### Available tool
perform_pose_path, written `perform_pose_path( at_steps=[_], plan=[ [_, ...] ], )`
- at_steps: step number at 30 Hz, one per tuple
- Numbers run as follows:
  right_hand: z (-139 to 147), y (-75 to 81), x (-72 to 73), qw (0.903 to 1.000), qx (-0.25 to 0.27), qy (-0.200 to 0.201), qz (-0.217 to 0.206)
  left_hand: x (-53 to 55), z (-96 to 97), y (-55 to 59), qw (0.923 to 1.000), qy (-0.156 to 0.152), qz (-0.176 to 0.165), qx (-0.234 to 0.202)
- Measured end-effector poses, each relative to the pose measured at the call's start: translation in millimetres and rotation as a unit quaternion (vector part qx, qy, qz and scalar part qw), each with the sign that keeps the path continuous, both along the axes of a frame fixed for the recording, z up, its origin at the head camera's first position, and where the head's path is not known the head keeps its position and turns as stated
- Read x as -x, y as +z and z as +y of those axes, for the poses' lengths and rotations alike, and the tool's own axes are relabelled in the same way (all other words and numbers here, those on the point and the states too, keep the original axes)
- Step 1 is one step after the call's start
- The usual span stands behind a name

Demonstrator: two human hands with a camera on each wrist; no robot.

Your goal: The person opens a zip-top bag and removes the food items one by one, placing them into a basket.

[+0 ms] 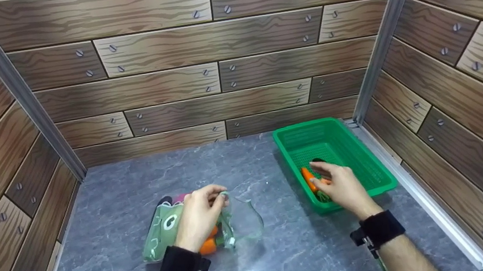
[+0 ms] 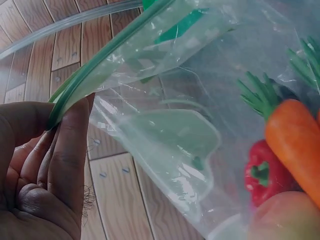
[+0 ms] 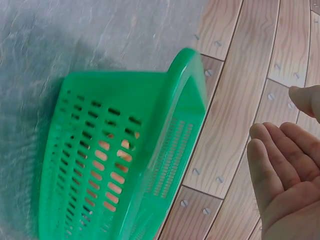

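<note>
My left hand (image 1: pixel 201 216) pinches the green zip edge (image 2: pixel 95 65) of a clear plastic bag between thumb and fingers. The bag (image 1: pixel 152 250) lies on the left part of the table, with a green printed front and a gaping mouth toward the right. Through its film, the left wrist view shows a carrot (image 2: pixel 292 132) with a green top, a red bell pepper (image 2: pixel 270 180) and a round peach-coloured item (image 2: pixel 285 217). Over the near part of a green basket (image 1: pixel 294 168), my right hand (image 1: pixel 342 187) has its fingers extended and holds nothing.
Inside the basket lie an orange carrot (image 1: pixel 308 180) with a green top and a dark item (image 1: pixel 318 160), partly hidden by my right hand. Wood-patterned walls (image 1: pixel 166 48) enclose the grey marbled table (image 1: pixel 284 259) at the back and both sides.
</note>
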State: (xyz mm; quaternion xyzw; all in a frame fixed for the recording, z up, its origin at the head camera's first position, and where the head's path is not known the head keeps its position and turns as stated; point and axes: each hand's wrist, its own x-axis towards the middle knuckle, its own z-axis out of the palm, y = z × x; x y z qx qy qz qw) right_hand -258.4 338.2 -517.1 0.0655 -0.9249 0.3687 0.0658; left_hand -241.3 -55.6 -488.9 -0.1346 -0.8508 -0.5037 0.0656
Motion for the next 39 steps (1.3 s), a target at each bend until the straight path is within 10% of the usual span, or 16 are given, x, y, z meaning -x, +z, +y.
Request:
perform_pose_path(
  at_steps=[12, 27, 39],
  plan=[
    [-17.1, 0.5, -7.0, 0.9996, 0.02, 0.008, 0.018, 3.6, 22.1, 17.4, 0.9995, -0.023, 0.018, -0.013],
    [-44.4, -4.4, -23.0, 0.9966, 0.073, 0.029, 0.025, 6.0, -17.9, 21.2, 0.998, 0.029, 0.005, -0.056],
    [-85.5, -6.5, -45.4, 0.9813, 0.118, 0.14, 0.061, 6.8, -14.4, 16.4, 0.9987, 0.026, -0.001, -0.044]
  ],
)
